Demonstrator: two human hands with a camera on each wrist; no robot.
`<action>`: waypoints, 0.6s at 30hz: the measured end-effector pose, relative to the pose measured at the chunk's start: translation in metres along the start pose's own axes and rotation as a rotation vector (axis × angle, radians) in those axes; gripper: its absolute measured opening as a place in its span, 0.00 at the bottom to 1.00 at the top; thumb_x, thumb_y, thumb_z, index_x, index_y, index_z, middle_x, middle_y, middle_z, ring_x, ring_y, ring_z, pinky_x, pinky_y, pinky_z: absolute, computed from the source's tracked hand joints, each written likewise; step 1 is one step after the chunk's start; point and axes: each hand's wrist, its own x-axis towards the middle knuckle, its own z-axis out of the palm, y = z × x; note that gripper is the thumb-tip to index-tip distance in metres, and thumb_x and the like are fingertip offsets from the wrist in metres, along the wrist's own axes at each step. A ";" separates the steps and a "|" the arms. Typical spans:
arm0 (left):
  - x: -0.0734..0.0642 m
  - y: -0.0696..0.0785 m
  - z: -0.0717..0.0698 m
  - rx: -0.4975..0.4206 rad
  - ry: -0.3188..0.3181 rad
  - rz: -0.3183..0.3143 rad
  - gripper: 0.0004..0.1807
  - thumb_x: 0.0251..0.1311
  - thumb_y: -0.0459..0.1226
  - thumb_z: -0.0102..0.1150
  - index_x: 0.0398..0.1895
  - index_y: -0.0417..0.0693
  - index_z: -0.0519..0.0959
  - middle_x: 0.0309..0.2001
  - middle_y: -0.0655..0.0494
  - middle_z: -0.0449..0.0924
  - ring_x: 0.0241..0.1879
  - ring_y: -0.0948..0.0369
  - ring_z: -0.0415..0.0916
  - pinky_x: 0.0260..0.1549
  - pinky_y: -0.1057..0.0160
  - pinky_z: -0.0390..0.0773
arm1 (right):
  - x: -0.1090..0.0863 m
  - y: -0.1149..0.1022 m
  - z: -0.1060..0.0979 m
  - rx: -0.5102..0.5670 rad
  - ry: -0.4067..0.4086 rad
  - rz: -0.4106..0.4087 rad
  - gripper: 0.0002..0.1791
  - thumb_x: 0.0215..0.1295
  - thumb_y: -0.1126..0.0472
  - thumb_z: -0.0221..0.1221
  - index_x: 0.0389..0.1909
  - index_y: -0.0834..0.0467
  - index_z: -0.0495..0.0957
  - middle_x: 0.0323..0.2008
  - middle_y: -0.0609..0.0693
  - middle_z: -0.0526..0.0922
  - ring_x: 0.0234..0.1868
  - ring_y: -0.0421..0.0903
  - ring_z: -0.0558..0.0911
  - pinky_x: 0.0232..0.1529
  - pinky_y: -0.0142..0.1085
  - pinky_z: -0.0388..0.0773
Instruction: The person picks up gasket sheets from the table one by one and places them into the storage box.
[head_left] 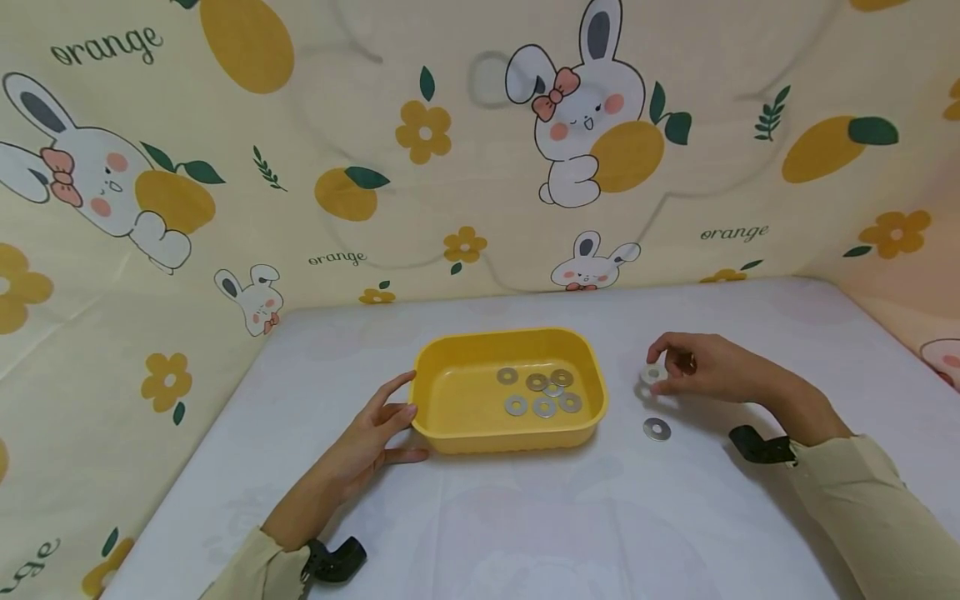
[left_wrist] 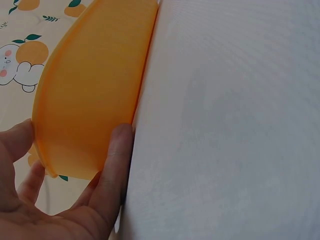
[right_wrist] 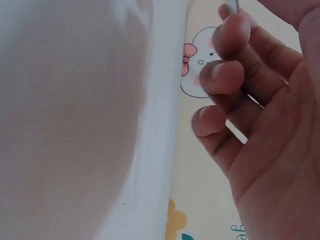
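A yellow plastic tray [head_left: 457, 433] stands on the white table, and several flat metal washers [head_left: 516, 406] lie in its right half. At the tray's left end my left hand [head_left: 367, 446] grips the rim and end wall; in the left wrist view, its fingers [left_wrist: 116, 155] spread around that end. To the right of the tray my right hand [head_left: 708, 367] pinches one washer [head_left: 654, 372] between thumb and fingertip, just above the table. Below that hand another washer [head_left: 657, 429] lies flat. In the right wrist view the other fingers [right_wrist: 222, 77] are loosely curled.
The white tabletop [head_left: 525, 525] reaches to a cloth backdrop [head_left: 465, 183] printed with rabbits and oranges, which rises behind and at both sides. A dark wrist camera [head_left: 337, 560] is strapped to the left wrist and another camera [head_left: 761, 446] to the right.
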 end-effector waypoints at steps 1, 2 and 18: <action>0.000 0.000 0.000 0.001 0.003 -0.003 0.34 0.72 0.46 0.54 0.76 0.72 0.53 0.69 0.41 0.60 0.56 0.55 0.76 0.51 0.52 0.85 | 0.000 0.000 0.000 -0.006 0.015 -0.006 0.24 0.54 0.45 0.73 0.45 0.51 0.76 0.26 0.45 0.73 0.30 0.39 0.73 0.27 0.29 0.69; 0.000 0.000 0.000 0.000 0.006 -0.005 0.34 0.72 0.45 0.53 0.76 0.72 0.53 0.69 0.41 0.60 0.56 0.55 0.76 0.51 0.52 0.85 | -0.001 -0.001 0.000 -0.009 0.029 -0.009 0.23 0.54 0.45 0.73 0.45 0.51 0.76 0.26 0.45 0.73 0.31 0.39 0.73 0.28 0.29 0.70; -0.001 0.000 0.000 0.005 0.018 -0.014 0.34 0.72 0.46 0.54 0.76 0.73 0.53 0.68 0.42 0.61 0.55 0.55 0.77 0.52 0.52 0.85 | 0.001 -0.022 -0.008 -0.046 0.106 -0.102 0.19 0.55 0.47 0.73 0.43 0.48 0.77 0.26 0.42 0.74 0.32 0.41 0.73 0.30 0.28 0.70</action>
